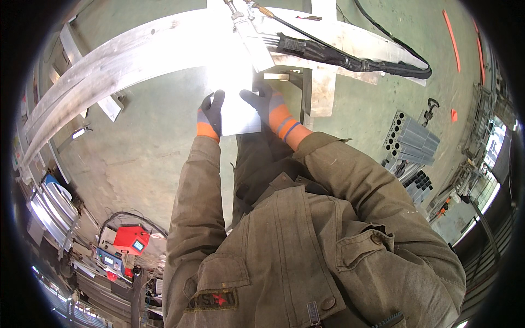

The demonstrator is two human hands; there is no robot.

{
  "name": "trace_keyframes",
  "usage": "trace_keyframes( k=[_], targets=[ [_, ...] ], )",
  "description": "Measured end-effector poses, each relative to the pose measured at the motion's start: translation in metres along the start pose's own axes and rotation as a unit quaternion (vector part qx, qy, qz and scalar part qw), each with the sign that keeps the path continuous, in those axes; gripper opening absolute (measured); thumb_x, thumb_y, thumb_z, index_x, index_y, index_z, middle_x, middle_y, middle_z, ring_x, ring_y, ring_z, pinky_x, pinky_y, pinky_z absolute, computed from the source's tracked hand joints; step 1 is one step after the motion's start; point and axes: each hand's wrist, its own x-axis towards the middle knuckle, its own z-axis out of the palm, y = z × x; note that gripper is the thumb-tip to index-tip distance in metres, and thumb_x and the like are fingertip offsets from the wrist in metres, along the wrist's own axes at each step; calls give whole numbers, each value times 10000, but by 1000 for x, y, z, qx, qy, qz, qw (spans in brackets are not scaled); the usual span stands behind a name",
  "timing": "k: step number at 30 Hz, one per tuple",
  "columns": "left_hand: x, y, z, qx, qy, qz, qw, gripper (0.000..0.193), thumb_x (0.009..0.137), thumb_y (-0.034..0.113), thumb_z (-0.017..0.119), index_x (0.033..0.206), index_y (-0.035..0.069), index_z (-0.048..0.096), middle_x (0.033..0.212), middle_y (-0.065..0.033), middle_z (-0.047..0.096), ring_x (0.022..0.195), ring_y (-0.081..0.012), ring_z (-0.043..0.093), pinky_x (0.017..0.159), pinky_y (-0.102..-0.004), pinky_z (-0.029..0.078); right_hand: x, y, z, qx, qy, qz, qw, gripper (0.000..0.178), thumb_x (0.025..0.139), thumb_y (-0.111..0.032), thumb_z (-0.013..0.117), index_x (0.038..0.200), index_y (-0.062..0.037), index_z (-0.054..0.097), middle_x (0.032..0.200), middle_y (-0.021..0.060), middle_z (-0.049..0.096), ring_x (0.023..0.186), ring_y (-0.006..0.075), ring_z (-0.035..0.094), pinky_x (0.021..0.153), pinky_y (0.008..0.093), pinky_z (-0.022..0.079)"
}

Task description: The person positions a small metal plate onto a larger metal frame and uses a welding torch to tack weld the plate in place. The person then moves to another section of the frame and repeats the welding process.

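Observation:
Both my hands wear orange gloves with dark palms and fingers. Between them is a rectangular metal piece, its upper part washed out by strong glare. My left hand grips its left edge, thumb on top. On the opposite edge my right hand holds it, thumb also over the top face. Past my hands the piece meets a long curved metal beam, but the glare hides whether they touch. A metal tool head with a black-sleeved cable bundle lies across the beam, just beyond my hands.
Pale metal supports stand under the beam. Bundled grey tubes and dark-ended tubes lie on the right. A red machine with a small screen and cables stands at the lower left, near stacked metal strips.

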Motion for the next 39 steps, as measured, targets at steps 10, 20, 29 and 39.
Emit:
trace_keyframes(
  k=[10, 20, 29, 39],
  targets=[
    [4, -11, 6, 15, 49, 88, 995, 689, 1045, 482, 716, 1430, -85, 647, 1212, -122, 752, 1108, -177, 675, 935, -322, 552, 4, 1, 2, -17, -3, 12, 1000, 833, 857, -642, 820, 1443, -70, 665, 1243, 199, 770, 1146, 325, 743, 1006, 423, 565],
    [5, -11, 2, -42, 4, 14, 999, 847, 1016, 481, 751, 1564, -114, 498, 1403, -204, 678, 1269, -247, 638, 1068, -358, 518, -10, 3, -9, 89, -28, -49, 994, 662, 978, -483, 775, 1428, -10, 659, 1230, 164, 749, 1123, 260, 698, 975, 397, 555],
    [2, -5, -1, -41, -15, 31, 999, 677, 1015, 484, 774, 1381, -74, 660, 1248, -87, 707, 1120, -187, 640, 988, -346, 517, -13, 2, -2, 104, 26, -49, 993, 544, 953, -417, 791, 1365, -77, 690, 1072, 161, 758, 970, 269, 733, 862, 395, 586],
    [6, -12, -3, 1, 2, 52, 999, 637, 1049, 481, 733, 1365, -68, 669, 1253, -83, 712, 1126, -180, 638, 986, -349, 516, -4, -11, 0, 14, 22, -20, 999, 661, 879, -559, 822, 1298, -62, 702, 1057, 193, 748, 957, 340, 741, 855, 435, 582]
  ],
)
